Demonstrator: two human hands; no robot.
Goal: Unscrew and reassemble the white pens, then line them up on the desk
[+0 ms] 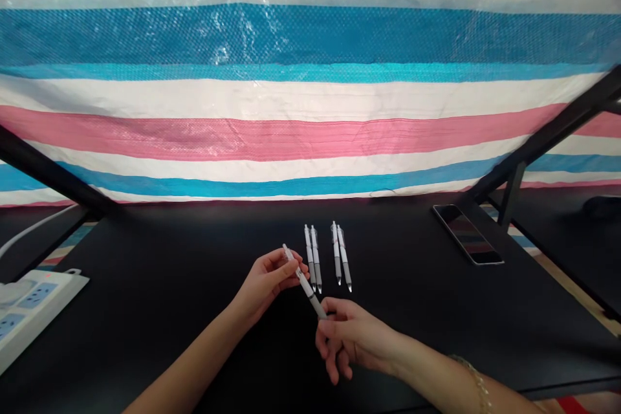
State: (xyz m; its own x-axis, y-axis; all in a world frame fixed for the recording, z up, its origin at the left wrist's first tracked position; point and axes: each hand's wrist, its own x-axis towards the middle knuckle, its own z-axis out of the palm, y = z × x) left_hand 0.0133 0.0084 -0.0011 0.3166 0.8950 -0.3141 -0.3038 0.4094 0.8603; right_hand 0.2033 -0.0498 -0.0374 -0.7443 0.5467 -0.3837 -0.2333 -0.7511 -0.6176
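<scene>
A white pen with a grey grip is held at a slant between my two hands, above the black table. My left hand pinches its upper end, near the clip. At the lower end, the thumb and forefinger of my right hand close on the grey grip, hiding the tip. Just beyond my hands lie two like pens side by side, partly behind my left fingertips. A second pair of pens rests to the right of them, tips toward me.
A phone lies at the right back of the black table. On the left stands a white power strip with a cable behind it. Dark slanted bars flank both sides, and a striped plastic sheet hangs behind.
</scene>
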